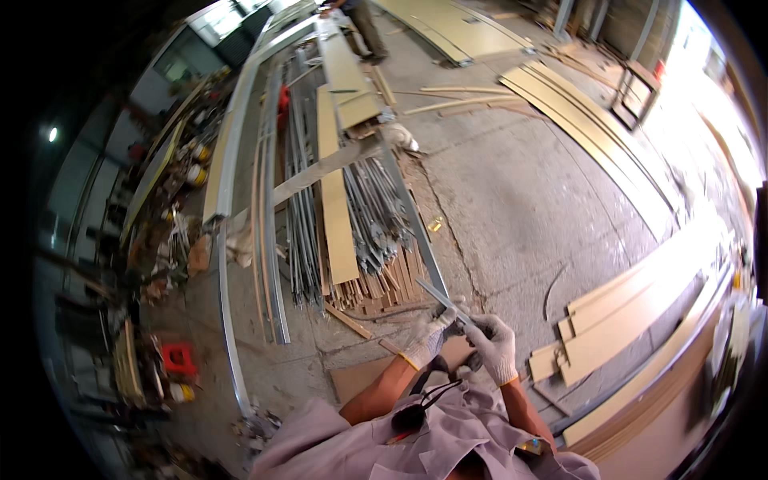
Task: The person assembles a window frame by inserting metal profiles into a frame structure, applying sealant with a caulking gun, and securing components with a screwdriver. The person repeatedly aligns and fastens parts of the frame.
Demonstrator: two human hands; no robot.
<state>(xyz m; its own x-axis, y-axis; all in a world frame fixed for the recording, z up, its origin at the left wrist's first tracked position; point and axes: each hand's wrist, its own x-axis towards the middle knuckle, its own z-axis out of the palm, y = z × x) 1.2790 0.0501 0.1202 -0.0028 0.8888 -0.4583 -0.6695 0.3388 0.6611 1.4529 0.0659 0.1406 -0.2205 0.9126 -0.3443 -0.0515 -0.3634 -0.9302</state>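
Workshop floor: a broad, scuffed grey concrete floor [520, 216], cracked along one line, with glaring light at the right edge and dimness at the left.
Strip: a thin, straight grey metal strip [433, 291] is up in front of the person's body, its far end slanting forward and to the left.
Left hand: the left hand [426, 340], gloved in off-white knit edged with yellow, grasps the strip near its close end.
Right hand: the right hand [494, 346], gloved alike, pinches the strip just beside the left hand's fingers.
Progress: handling of this one piece looks under way — it is lifted and held, not set down. Which pieces around it are finished, I cannot tell.
Remaining stock: a long bundle of loose grey metal strips [374, 214] lies ahead, plenty by the look of it, beside a long, flat cream panel [340, 228]; narrow brown wooden strips [404, 278] show at its near end.
Right side: overlapping cream boards [616, 336] lie on the floor.
Left side: a bright red plastic stool [178, 358] stands amid clutter.
Far end: another person [365, 30] stands by the long panels.
Writing: no brand, label or lettering is legible — too small or blurred.
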